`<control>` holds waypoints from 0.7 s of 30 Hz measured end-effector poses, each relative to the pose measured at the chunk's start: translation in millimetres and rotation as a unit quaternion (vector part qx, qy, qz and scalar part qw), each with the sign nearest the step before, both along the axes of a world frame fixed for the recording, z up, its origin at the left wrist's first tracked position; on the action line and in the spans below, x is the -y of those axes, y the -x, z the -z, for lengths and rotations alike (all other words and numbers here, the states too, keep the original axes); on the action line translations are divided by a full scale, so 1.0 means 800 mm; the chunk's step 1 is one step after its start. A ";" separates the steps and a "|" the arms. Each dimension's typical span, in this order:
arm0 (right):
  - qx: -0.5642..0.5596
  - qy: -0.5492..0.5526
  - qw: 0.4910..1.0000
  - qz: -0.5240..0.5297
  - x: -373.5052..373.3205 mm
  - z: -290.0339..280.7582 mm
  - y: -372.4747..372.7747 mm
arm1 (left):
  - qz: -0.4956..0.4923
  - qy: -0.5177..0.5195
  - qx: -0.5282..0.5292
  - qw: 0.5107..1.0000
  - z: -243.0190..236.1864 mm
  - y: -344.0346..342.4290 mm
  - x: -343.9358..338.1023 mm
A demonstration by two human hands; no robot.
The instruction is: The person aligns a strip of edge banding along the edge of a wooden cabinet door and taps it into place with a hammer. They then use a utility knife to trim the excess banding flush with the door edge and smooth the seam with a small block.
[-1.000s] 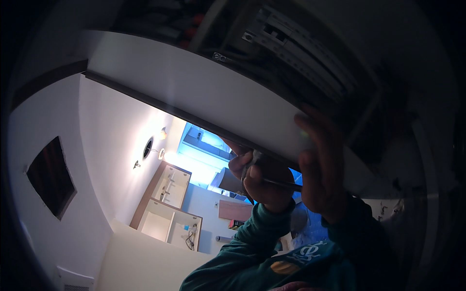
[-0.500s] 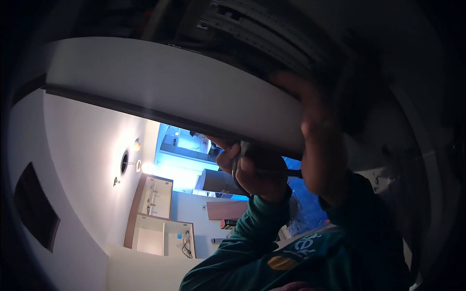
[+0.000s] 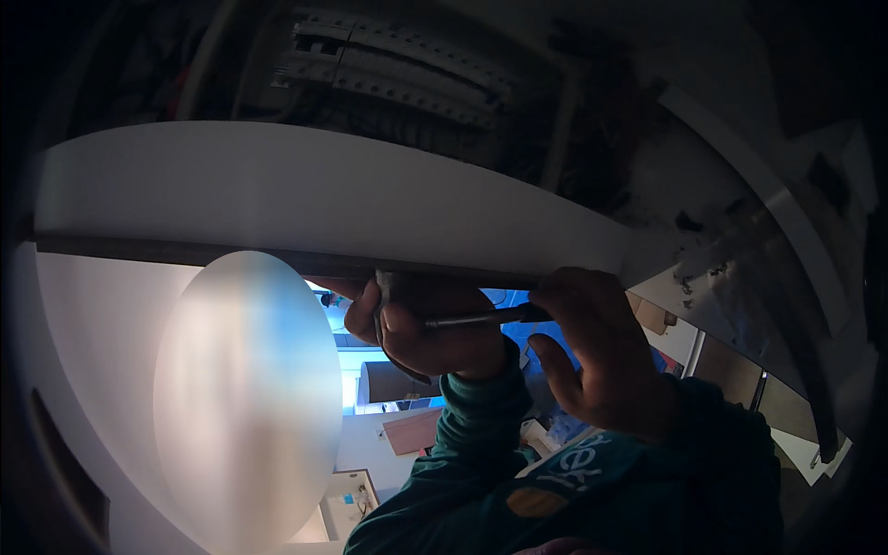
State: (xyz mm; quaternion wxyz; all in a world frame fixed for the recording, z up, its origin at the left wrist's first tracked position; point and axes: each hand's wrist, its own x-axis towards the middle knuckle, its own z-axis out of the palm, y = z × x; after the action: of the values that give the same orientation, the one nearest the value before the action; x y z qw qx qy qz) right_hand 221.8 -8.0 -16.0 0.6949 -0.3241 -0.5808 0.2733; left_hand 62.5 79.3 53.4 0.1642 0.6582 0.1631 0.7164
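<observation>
My left hand (image 3: 416, 324) is closed just below the dark edge of a pale panel (image 3: 305, 185). From its fist a slim tool with a metal shaft (image 3: 462, 321) and a dark end points right. The fist also has a small grey piece (image 3: 385, 280) and a thin curved strip (image 3: 393, 356), whose kind I cannot make out. My right hand (image 3: 601, 356) is at the tool's dark end. Its forefinger lies against or close to that end, while the thumb stands apart below. Above the panel, in shadow, is an open electrical box (image 3: 398, 69) with rows of breakers.
Dark wires (image 3: 592, 139) hang at the box's right side. Small bits of debris (image 3: 689, 277) lie on a pale surface at the right, beside a curved strip (image 3: 777, 222). A blurred oval patch (image 3: 250, 398) hides part of the left. Blue sheeting (image 3: 546, 361) shows behind my hands.
My right hand has come down from near the box to the tool's dark end. The view has shifted, so the box shows more fully; my left hand keeps its grip.
</observation>
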 end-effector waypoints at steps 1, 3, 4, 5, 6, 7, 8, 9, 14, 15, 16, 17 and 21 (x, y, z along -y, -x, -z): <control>-0.003 -0.003 1.000 0.015 0.002 0.005 0.001 | 0.020 0.008 0.007 1.000 -0.001 -0.004 0.001; -0.014 0.010 1.000 0.022 0.005 0.018 0.010 | 0.060 0.024 0.022 0.998 0.004 -0.003 0.003; -0.025 0.025 0.999 0.015 0.009 0.026 0.014 | 0.089 0.035 0.023 0.995 0.007 0.000 0.005; -0.038 0.039 0.998 0.007 0.010 0.031 0.015 | 0.117 0.046 0.023 0.992 0.007 0.002 0.008; -0.023 0.048 0.999 0.009 0.009 0.033 0.014 | 0.149 0.060 0.018 0.987 0.009 0.010 0.011; -0.009 0.057 0.998 0.011 0.008 0.034 0.013 | 0.143 0.067 0.007 0.987 0.013 0.013 0.014; 0.004 0.064 0.998 0.015 0.005 0.038 0.012 | 0.140 0.071 -0.004 0.988 0.012 0.013 0.016; 0.017 0.063 0.998 0.019 0.003 0.041 0.012 | 0.098 0.067 -0.021 0.993 0.015 0.008 0.018; 0.039 0.043 0.997 0.043 -0.009 0.055 0.014 | -0.276 -0.002 -0.052 0.960 0.034 -0.019 0.023; 0.026 0.053 0.997 0.048 -0.008 0.058 0.019 | -0.293 0.017 -0.049 0.955 0.040 -0.009 0.029; 0.022 0.053 0.997 0.056 -0.010 0.059 0.020 | -0.294 0.026 -0.047 0.954 0.041 -0.009 0.031; 0.023 0.055 0.996 0.064 -0.010 0.061 0.021 | -0.295 0.037 -0.042 0.954 0.044 -0.007 0.033; 0.015 0.052 0.996 0.078 -0.007 0.072 0.029 | -0.112 0.051 -0.002 0.992 0.046 -0.005 0.039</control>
State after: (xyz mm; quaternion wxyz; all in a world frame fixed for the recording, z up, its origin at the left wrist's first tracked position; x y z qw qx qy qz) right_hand 198.7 -2.2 -73.6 0.6878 -0.4077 -0.5491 0.2433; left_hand 66.6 48.2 16.3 0.1164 0.6280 0.2724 0.7196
